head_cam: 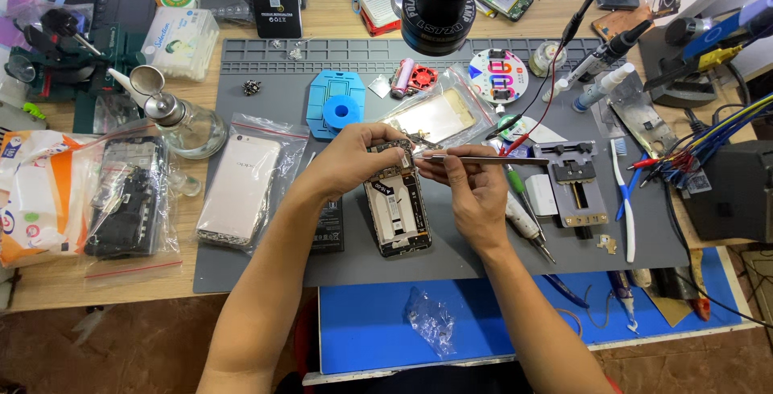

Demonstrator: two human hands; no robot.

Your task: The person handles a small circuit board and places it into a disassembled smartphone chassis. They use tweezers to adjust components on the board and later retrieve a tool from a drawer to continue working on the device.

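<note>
An opened phone frame (396,213) with bare internals lies on the grey work mat (338,261). My left hand (354,156) grips the phone's top end, fingers curled over its upper edge. My right hand (471,193) holds thin metal tweezers (483,159), their tip pointing left at the phone's top right corner, close to my left fingertips. A white-and-silver screwdriver (527,225) lies just right of my right hand.
A pale gold phone back (240,189) in a clear bag lies left. A glass dispenser bottle (189,124), a blue jig (336,104), a metal holder (573,189), a toothbrush (622,201), a microscope lens (439,8) and cables at right (708,148) surround the mat.
</note>
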